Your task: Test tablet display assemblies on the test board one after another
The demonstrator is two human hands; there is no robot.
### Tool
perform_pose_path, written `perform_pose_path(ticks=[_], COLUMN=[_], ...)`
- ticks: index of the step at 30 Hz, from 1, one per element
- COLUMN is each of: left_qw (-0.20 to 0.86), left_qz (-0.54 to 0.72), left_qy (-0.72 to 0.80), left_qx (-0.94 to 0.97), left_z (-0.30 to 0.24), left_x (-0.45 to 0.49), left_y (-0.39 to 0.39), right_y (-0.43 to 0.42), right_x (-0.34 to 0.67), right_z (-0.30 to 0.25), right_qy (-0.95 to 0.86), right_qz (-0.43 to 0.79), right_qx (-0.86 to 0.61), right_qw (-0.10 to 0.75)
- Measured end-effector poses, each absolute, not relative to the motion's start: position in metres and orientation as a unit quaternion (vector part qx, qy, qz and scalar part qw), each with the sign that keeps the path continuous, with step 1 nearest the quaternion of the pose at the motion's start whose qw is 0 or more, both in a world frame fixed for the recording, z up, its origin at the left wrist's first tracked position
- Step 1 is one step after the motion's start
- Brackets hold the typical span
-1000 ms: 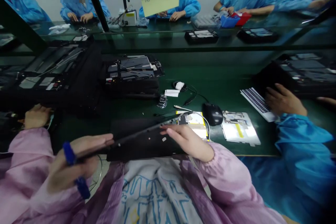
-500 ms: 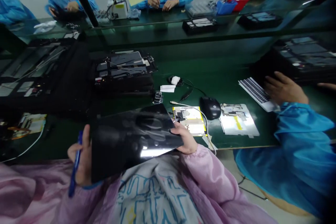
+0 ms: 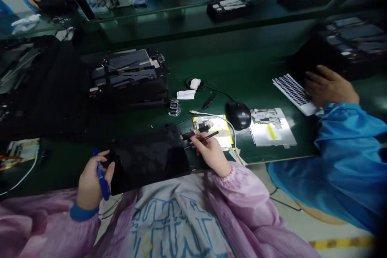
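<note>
A black, glossy tablet screen (image 3: 148,157) lies flat at the table's front edge. At its left end is my left hand (image 3: 93,179), with a blue pen (image 3: 102,175) tucked between the fingers and the fingertips by the screen's edge. My right hand (image 3: 210,153) is closed beside the screen's right end, pinching a thin black stick-like piece (image 3: 211,135). A dark flat strip (image 3: 189,134) reaches from the screen towards those fingers. Just behind my right hand lies a board with a yellow-edged battery (image 3: 225,123), a white cable (image 3: 231,123) curving over it.
A black mouse (image 3: 238,115) and a silver plate with circuitry (image 3: 273,129) lie to the right. A co-worker's hand (image 3: 332,86) is over a white perforated strip (image 3: 293,92). Stacks of screens (image 3: 130,76) stand behind. A small digital counter (image 3: 173,107) sits mid-table.
The screen has gone from tilted in both hands to flat on the table. My right hand has left its edge and pinches a thin black piece. The view has shifted.
</note>
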State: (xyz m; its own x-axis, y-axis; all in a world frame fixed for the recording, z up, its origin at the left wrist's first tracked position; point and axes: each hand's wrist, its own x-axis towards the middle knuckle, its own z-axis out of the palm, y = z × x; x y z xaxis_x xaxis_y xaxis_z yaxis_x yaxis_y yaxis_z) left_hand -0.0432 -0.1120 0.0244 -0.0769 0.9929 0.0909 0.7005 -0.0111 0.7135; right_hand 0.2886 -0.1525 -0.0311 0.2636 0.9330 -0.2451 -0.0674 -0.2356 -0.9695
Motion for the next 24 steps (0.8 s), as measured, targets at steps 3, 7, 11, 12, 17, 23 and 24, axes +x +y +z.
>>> perform_pose_path(ticks=[3, 7, 11, 12, 17, 23, 24], left_qw=[0.105, 0.236, 0.422, 0.438, 0.507, 0.397, 0.393], left_qz=[0.256, 0.239, 0.097, 0.086, 0.079, 0.018, 0.003], left_qy=[0.627, 0.507, 0.317, 0.288, 0.299, 0.3, 0.29], left_qx=[0.728, 0.794, 0.844, 0.847, 0.804, 0.867, 0.873], left_z=[0.046, 0.068, 0.056, 0.049, 0.017, 0.006, 0.005], left_x=[-0.031, 0.037, 0.131, 0.151, 0.197, 0.192, 0.192], left_y=[-0.097, -0.074, -0.059, -0.057, -0.044, -0.028, -0.027], right_y=[-0.149, -0.145, -0.145, -0.146, -0.154, -0.16, -0.16], right_x=[0.296, 0.309, 0.317, 0.319, 0.331, 0.339, 0.339], right_z=[-0.028, -0.021, -0.017, -0.018, -0.035, -0.055, -0.056], right_qy=[-0.346, -0.352, -0.365, -0.373, -0.463, -0.631, -0.638], right_qz=[0.478, 0.456, 0.456, 0.45, 0.295, 0.15, 0.139], right_qx=[-0.625, -0.617, -0.595, -0.594, -0.638, -0.632, -0.634], right_qw=[0.51, 0.537, 0.552, 0.553, 0.541, 0.424, 0.415])
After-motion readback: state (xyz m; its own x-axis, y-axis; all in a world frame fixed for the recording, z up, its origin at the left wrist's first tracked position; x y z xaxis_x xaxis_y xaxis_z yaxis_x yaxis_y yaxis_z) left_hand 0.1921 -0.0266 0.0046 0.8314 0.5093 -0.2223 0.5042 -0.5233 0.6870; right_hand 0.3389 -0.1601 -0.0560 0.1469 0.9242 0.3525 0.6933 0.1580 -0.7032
